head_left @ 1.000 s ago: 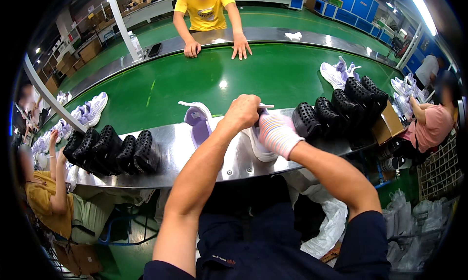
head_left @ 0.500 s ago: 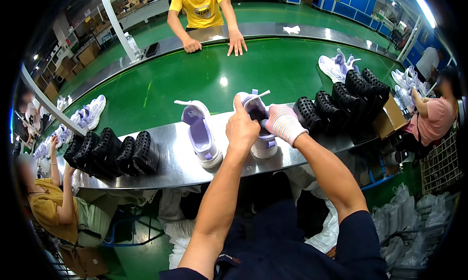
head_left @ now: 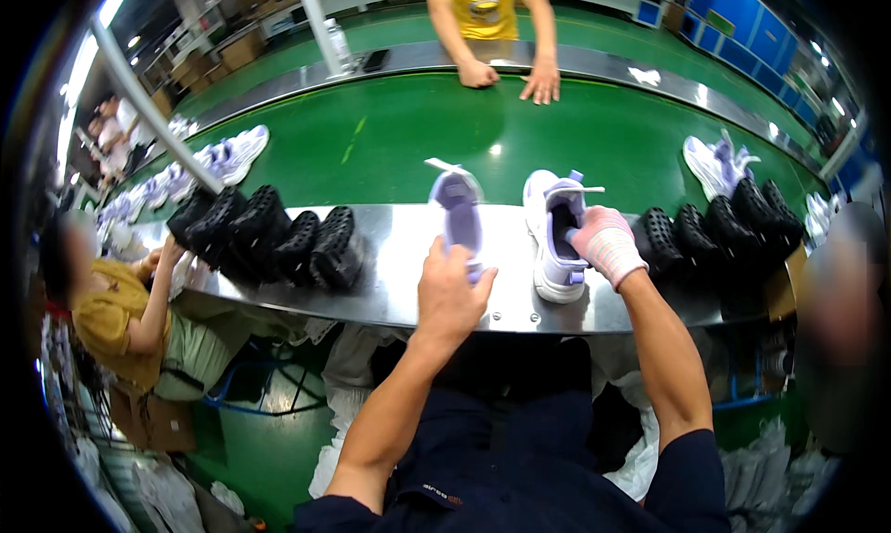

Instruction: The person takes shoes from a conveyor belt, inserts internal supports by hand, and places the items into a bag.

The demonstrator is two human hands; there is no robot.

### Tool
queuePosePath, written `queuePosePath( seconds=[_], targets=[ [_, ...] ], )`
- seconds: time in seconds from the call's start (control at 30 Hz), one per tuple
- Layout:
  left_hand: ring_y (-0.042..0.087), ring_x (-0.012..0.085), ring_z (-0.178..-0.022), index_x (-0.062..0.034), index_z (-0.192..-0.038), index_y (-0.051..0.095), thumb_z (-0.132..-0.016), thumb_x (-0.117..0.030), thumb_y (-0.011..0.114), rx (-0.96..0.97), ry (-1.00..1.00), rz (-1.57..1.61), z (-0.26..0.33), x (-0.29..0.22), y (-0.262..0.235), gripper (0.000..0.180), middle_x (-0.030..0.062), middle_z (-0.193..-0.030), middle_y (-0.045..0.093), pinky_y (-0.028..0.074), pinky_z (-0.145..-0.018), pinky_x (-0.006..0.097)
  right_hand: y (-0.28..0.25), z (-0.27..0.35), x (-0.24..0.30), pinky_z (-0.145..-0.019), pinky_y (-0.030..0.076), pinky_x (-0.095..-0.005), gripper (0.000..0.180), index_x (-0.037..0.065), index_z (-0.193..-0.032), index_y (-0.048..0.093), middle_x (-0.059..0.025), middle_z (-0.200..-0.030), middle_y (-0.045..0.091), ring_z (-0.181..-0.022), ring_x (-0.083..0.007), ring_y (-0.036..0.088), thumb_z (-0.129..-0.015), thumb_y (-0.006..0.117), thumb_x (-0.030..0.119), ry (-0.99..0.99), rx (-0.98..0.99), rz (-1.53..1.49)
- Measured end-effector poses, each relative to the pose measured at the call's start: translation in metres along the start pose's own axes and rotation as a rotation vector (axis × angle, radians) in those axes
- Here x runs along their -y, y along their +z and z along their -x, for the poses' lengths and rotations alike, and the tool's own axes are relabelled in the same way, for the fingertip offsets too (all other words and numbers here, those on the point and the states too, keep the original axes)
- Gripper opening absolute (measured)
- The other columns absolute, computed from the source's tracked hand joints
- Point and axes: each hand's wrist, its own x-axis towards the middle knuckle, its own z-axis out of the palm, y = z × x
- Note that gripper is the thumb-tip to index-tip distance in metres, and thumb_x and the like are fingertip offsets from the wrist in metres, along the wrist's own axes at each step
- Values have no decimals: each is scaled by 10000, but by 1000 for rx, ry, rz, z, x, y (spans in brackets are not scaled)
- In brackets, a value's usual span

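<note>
Two white-and-lavender sneakers are side by side at the metal ledge (head_left: pixel 390 245) in front of me, toes away from me. My left hand (head_left: pixel 450 296), bare, closes around the heel of the left sneaker (head_left: pixel 461 219), which is smeared by motion; its fingertips are partly hidden. On the right sneaker (head_left: pixel 559 278), my right hand (head_left: pixel 610 245) in a striped knit glove grips the right side of the collar. The thumb side dips into the shoe's opening, so those fingertips are hidden. That sneaker stands upright, its laces and tongue loop showing.
Black perforated shoe-shaped blocks (head_left: pixel 332 250) line the ledge on the left, more blocks (head_left: pixel 691 236) on the right. Beyond runs a green conveyor belt (head_left: pixel 408 152) with sneakers (head_left: pixel 715 166). A person in yellow (head_left: pixel 487 13) rests both hands at its far edge; another person (head_left: pixel 121 310) sits at left.
The view has swung left, shifting everything rightward. My left hand has left the right sneaker and gone to the left one. My right hand stays at the right sneaker's collar.
</note>
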Motion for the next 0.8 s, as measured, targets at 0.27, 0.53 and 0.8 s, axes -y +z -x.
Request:
queuePosePath(
  seconds=[0.27,0.53,0.8],
  targets=[
    [612,419,-1213,6,-1152,694,-877,-174,807,-118,223,136,-1,29,-45,347,235,-1224,692,523,-991,462,0,19,-14,-757,569,-460,642,-56,-990,745,-235,-837,745,-811,-388,742,-872,759,575,-131,-116,-145],
    [605,371,-1098,0,-1201,701,-899,-353,797,-848,-68,-950,-37,136,-235,474,157,-1184,675,496,-978,460,-46,107,34,-694,525,-274,305,-74,-1117,709,-94,-825,735,-735,-105,641,-943,769,169,-215,-82,-771],
    [643,324,-960,-31,-1038,730,-861,-232,837,-931,320,-785,-18,50,-239,288,109,-1016,730,504,-854,454,-37,141,84,-806,558,-275,404,-76,-1264,639,-141,-982,760,-871,-152,721,-991,727,209,-305,-71,-991]
  ],
)
